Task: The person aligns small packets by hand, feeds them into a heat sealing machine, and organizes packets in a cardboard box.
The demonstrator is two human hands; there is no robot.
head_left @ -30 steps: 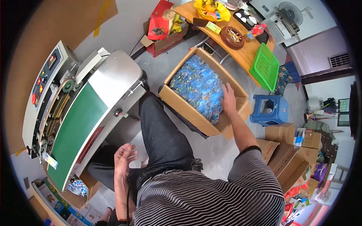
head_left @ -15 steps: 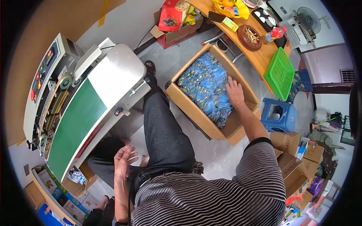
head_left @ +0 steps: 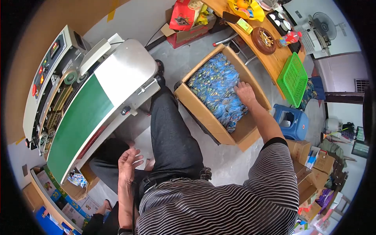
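An open cardboard box (head_left: 196, 115) stands on the floor in front of me. Heaped inside are blue, patterned plastic packets (head_left: 215, 90), their print too fine to read. My right hand (head_left: 245, 93) reaches in at the right side of the heap, its fingers curled down against the packets and the fingertips partly hidden. Beside my knee, my left hand (head_left: 129, 161) hangs in the air with loosely bent fingers slightly apart and nothing visible in them. Left of me is a sealing machine (head_left: 135, 58) with a green conveyor belt (head_left: 80, 121).
A wooden table (head_left: 250, 45) at the upper right carries a brown ashtray (head_left: 263, 40) and a green basket (head_left: 293, 80). Near the box stands a blue stool (head_left: 290, 122). Cardboard cartons (head_left: 299, 150) are stacked to the right. Another person's foot (head_left: 104, 206) shows at lower left.
My right hand's fingers have curled in more against the packets. My left hand has risen slightly. The whole view has shifted a little.
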